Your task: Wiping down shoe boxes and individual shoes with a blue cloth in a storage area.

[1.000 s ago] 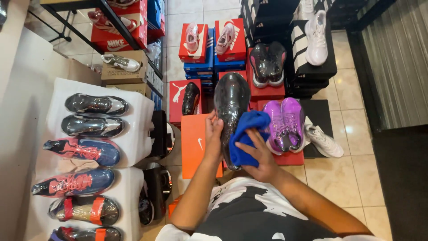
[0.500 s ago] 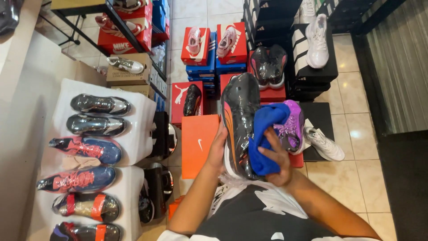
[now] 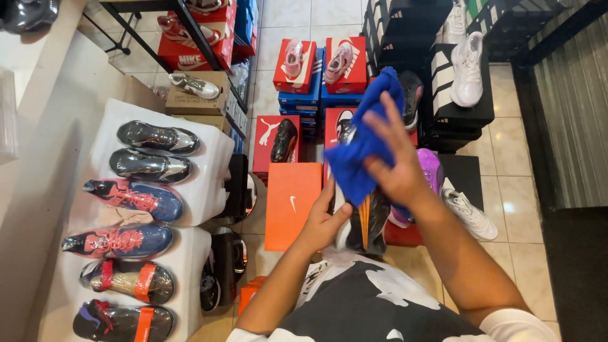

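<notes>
My left hand grips the lower end of a black shoe with orange stripes, wrapped in shiny clear plastic and held upright in front of me. My right hand presses a blue cloth against the upper part of that shoe, fingers spread over the cloth. The cloth and hand hide most of the shoe's top half. An orange shoe box lies just left of my left hand.
Several wrapped shoes sit in a row on white stands at the left. Red, blue and black shoe boxes with shoes on top, such as a pink pair and a white shoe, stand on the tiled floor ahead. A purple shoe lies behind my right hand.
My right hand has slid the blue cloth upward along the shoe, and the shoe has turned to show its orange-striped side. My left hand has kept its hold at the shoe's lower end.
</notes>
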